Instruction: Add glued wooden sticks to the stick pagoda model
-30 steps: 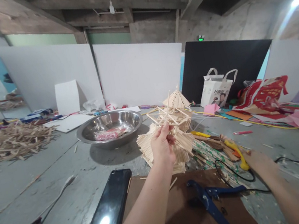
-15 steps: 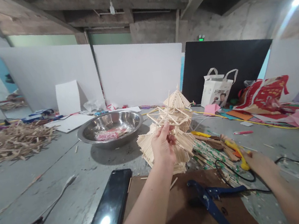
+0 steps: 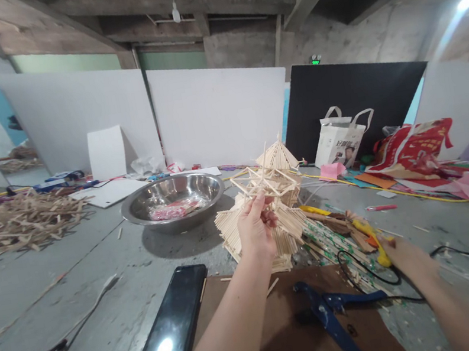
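Note:
My left hand point(image 3: 256, 227) reaches forward with its thumb and fingers pinched around a thin wooden stick point(image 3: 265, 159) that points upward. Right behind the fingers stands a tiered model with pointed roofs point(image 3: 231, 229), built of pale wooden sticks; the hand hides part of it. Over on the right, my blurred right hand point(image 3: 410, 260) is closed around a yellow glue gun point(image 3: 366, 230), its fingers partly hidden. Beneath the glue gun lie sticks in green-printed wrappers point(image 3: 332, 237).
Blue cutters point(image 3: 330, 315) lie on a brown board point(image 3: 283, 335), with a phone point(image 3: 173, 323) on its left. A steel basin point(image 3: 171, 225) holds plastic packets. Loose sticks point(image 3: 21, 220) are heaped at far left. A black cord point(image 3: 401, 296) crosses near the right hand.
The stick in my left hand has tilted very slightly. Otherwise both hands and the things around them look the same.

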A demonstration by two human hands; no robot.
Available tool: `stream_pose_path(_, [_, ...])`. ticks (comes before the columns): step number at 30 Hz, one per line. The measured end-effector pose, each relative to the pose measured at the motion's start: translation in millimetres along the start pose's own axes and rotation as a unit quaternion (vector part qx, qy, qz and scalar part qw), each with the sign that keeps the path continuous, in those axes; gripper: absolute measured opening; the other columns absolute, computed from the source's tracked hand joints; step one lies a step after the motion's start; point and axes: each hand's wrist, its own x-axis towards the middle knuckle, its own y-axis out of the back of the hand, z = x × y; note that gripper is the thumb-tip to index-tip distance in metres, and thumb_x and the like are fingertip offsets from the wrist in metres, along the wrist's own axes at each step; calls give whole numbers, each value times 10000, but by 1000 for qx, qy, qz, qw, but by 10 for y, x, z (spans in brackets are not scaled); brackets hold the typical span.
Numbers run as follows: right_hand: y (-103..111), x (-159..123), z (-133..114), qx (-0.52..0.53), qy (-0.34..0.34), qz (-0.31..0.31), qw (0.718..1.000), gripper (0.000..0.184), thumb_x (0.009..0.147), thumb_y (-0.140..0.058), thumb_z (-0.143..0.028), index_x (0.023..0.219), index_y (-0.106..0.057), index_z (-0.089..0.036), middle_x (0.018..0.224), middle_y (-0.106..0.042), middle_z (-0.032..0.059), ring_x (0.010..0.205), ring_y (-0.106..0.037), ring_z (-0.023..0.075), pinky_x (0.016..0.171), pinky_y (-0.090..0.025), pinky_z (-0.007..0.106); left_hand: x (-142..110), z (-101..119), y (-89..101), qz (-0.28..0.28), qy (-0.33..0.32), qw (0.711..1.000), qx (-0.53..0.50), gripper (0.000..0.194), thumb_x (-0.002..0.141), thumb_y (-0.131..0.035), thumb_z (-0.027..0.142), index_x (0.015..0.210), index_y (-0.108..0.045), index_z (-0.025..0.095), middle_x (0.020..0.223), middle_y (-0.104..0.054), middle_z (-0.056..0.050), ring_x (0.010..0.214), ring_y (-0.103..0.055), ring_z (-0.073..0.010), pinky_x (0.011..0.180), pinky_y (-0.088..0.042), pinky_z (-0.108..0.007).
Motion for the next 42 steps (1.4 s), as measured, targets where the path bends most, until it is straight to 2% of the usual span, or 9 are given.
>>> stream_pose_path(8, [-9,4,6,-8,7,-8,1000,571,766,-170,-514,894,-583,-139,876,-628,175,836,-581,287,653,-428,346,3,6,7,-1,11,1000,-2,292,558,-642,334,771,-573,147,661,-586,-2,381,-427,-32,362,-280,-172])
stream_pose_path(17, [-45,42,40,-14,15,2,1000,555,756,-182,-524,857,-582,-153,841,-635,167,815,-587,294,630,-429,345,5,32,30,-32,52,997,-48,240,579,-490,248,794,-552,161,670,-594,-7,399,-453,-71,370,-284,-197])
stream_pose_path(22, [-61,46,50,-7,14,6,1000,556,749,-181,-532,821,-587,-159,835,-637,162,818,-586,293,622,-431,345,8,33,28,-7,51,997,-52,200,540,-475,202,730,-519,162,652,-583,1,382,-441,-68,367,-272,-193])
stream_pose_path(26, [-74,51,56,-10,15,6,1000,560,750,-177,-530,846,-584,-157,827,-637,158,815,-588,284,630,-430,344,10,21,35,-5,38,998,-55,166,559,-472,218,711,-500,159,641,-579,1,367,-430,-65,366,-276,-199])
stream_pose_path(29, [-77,58,59,-8,16,3,1000,565,747,-173,-537,840,-583,-160,810,-636,152,807,-590,277,638,-428,342,-4,20,32,-2,26,998,-60,184,611,-467,310,709,-503,157,639,-576,-6,357,-425,-65,360,-274,-204])
stream_pose_path(34, [-71,62,55,-10,12,0,1000,563,745,-171,-545,841,-572,-162,850,-628,158,815,-586,279,636,-427,336,-47,49,-19,38,23,999,18,415,618,-471,555,719,-521,155,659,-576,-22,355,-423,-53,335,-243,-190])
stream_pose_path(38, [-72,61,55,-11,17,0,1000,565,754,-160,-533,827,-575,-156,838,-632,162,817,-588,278,639,-430,335,-41,81,-42,46,6,995,92,419,546,-578,538,700,-523,152,638,-550,-8,335,-395,-30,316,-199,-178])
stream_pose_path(42, [-88,73,68,-10,16,5,1000,567,751,-172,-539,836,-581,-156,832,-635,166,808,-590,285,634,-436,346,-13,89,-23,43,9,992,118,396,503,-640,486,683,-509,157,573,-498,25,320,-374,-19,308,-191,-168])
